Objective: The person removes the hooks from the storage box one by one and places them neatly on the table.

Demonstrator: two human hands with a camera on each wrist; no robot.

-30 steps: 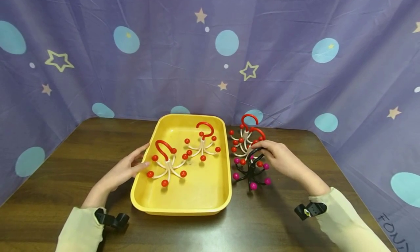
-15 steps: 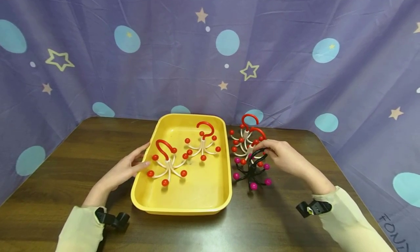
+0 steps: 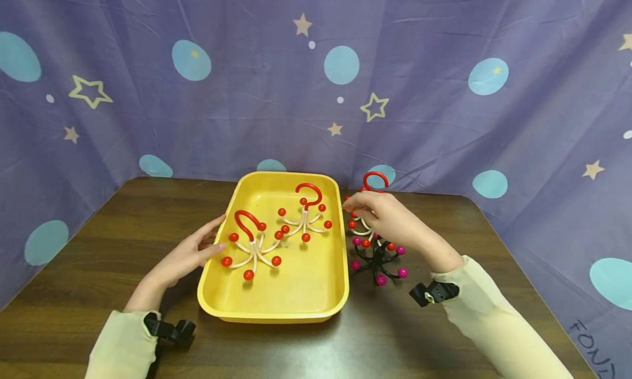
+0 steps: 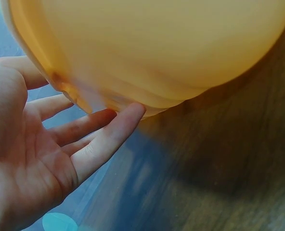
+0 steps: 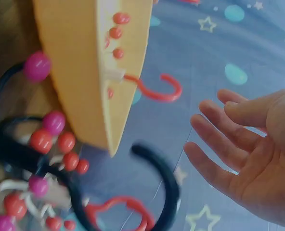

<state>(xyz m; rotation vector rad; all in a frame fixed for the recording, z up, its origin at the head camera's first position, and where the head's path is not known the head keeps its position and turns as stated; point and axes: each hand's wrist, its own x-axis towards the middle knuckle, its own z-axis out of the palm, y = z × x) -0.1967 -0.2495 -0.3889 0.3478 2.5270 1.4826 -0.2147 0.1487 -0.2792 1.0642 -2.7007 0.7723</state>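
Note:
My left hand (image 3: 185,258) rests against the left side of a yellow tray (image 3: 276,307), its fingers extended along the outer wall in the left wrist view. Two hook hangers with red hooks and white ball-tipped arms, a near one (image 3: 254,248) and a far one (image 3: 305,219), stand in the tray. Right of it, my right hand (image 3: 390,220) hovers over the other hangers, holding nothing; the right wrist view shows its fingers relaxed. Below that hand stands a black hanger (image 3: 378,261) with magenta balls. Red-and-white hangers (image 3: 376,176) behind are partly hidden by the hand.
A dark wooden table (image 3: 415,335) carries everything. A purple curtain (image 3: 424,143) with stars and blue dots hangs along the back and sides. Black camera straps sit on both wrists.
My right hand has let go of the black hanger's hook and moved left and slightly away, over the red-and-white hangers. The left hand and tray stay put.

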